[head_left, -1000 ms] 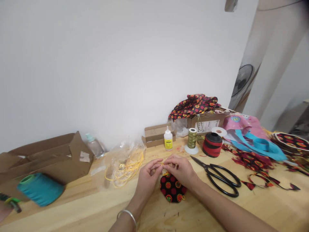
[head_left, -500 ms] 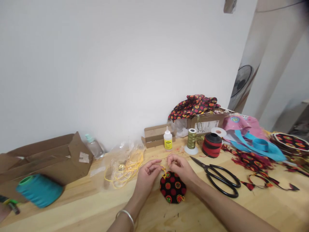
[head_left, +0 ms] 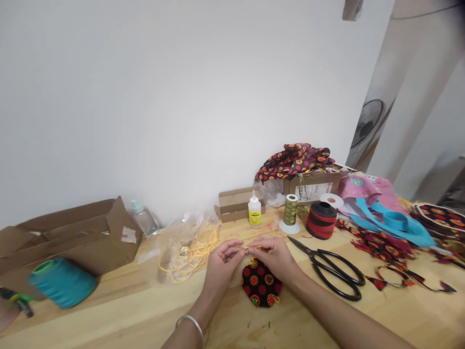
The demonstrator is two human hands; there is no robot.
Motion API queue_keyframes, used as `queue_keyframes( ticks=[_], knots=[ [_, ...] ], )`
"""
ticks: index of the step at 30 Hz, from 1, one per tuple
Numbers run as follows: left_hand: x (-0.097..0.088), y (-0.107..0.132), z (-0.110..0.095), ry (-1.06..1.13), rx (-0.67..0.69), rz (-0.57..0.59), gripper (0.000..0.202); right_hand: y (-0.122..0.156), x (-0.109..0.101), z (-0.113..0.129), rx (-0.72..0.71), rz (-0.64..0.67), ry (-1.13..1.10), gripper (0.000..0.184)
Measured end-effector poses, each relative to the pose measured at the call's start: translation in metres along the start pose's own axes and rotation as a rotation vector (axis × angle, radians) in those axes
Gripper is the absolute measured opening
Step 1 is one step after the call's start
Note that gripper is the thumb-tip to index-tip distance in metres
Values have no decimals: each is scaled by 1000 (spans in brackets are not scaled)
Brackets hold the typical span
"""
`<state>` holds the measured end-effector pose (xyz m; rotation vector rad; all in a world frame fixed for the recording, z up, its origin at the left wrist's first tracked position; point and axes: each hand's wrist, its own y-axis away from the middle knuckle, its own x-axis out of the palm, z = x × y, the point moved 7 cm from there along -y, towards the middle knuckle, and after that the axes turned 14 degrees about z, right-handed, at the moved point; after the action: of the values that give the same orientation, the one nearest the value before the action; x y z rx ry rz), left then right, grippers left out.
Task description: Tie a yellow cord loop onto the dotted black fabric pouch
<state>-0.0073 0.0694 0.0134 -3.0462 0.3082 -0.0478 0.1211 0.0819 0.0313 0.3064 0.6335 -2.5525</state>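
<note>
Far to the left of the hands, a brown cardboard box (head_left: pixel 123 252) stands on the bench (head_left: pixel 145 310), with a teal thread cone (head_left: pixel 63 283) leaning in front of it and a clear bottle (head_left: pixel 145 220) with a pale green top behind its right end. Nearer, just beyond the left hand, a clear plastic bag (head_left: pixel 176 230) lies with a loose tangle of yellow cord (head_left: pixel 199 257). The left hand (head_left: pixel 224 264) pinches a short yellow string (head_left: pixel 251 247) between thumb and fingers (a silvery bangle (head_left: pixel 192 320) circles that wrist). Past the fingertips stand a small open carton (head_left: pixel 236 206) and a glue bottle (head_left: pixel 255 213). The patterned fabric piece (head_left: pixel 260 286), black with red dots and flowers, lies on the bench just below the fingertips, between the forearms. The right hand (head_left: pixel 276 257) narrows its fingertips on the same string. Beyond it are an olive thread spool (head_left: pixel 290 211) and a red-and-black roll (head_left: pixel 321 222); to its right rest black-handled scissors (head_left: pixel 311 254), then patterned scraps (head_left: pixel 387 246) and a blue strip (head_left: pixel 414 230).
</note>
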Motion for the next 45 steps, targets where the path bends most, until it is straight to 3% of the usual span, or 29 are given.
queue_keyframes(
  ticks=[5, 12, 20, 29, 35, 45],
  knots=[
    [0, -1, -2, -59, 29, -19, 24, -2, -4, 1, -17, -31, -20, 17],
    [10, -3, -3, -131, -28, 76, 22, 0, -5, 2, -36, -54, -20, 14],
    [6, -3, -1, -145, -32, 46, 19, 1, -7, 8, -42, -54, 94, 16],
    [0, -3, 4, -163, -70, -17, 21, 3, -22, 17, -40, -208, 150, 18],
    [-2, -2, 5, -159, -82, -32, 22, 5, -26, 17, -24, -265, 71, 17],
    [2, -1, 2, -122, -74, -11, 19, 3, -28, -13, 155, -297, -178, 26]
  ],
)
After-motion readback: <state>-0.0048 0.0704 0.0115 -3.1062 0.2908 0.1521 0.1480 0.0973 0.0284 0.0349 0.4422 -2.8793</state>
